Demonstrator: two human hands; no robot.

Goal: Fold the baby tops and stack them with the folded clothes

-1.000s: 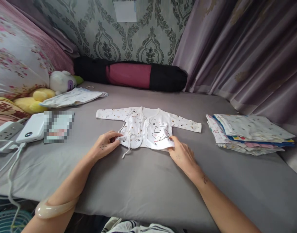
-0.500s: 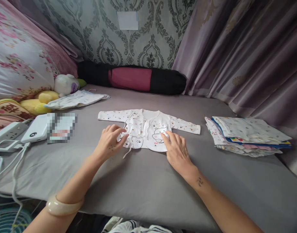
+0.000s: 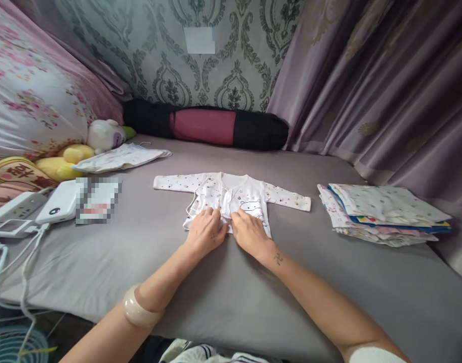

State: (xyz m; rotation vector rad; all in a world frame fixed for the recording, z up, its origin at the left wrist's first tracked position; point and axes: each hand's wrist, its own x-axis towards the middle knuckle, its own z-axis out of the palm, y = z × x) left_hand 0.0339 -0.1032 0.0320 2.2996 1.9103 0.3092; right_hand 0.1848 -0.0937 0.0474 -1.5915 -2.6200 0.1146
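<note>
A white baby shirt (image 3: 235,187) with small prints and a cartoon animal lies spread on the grey bed sheet, both sleeves stretched out sideways. Low on its front, left of the middle, my left hand (image 3: 207,229) has its fingers curled down on the cloth. Close beside it, my right hand (image 3: 250,230) is bent over the lower front at the opening, partly covering the printed animal. Fingers of both hands look closed on the shirt's fabric, though their tips are mostly hidden. A thin tie string curves along the shirt's left side.
A stack of folded baby clothes (image 3: 389,209) sits at the right. To the left are a folded white cloth (image 3: 125,157), plush toys (image 3: 106,135), a white power bank (image 3: 61,201) and a power strip (image 3: 17,207) with cables. A black and red bolster (image 3: 204,125) lies along the wall.
My hands have come inward from the shirt's two sides and now sit close together on its lower front. The fingers, apart before, have curled onto the cloth.
</note>
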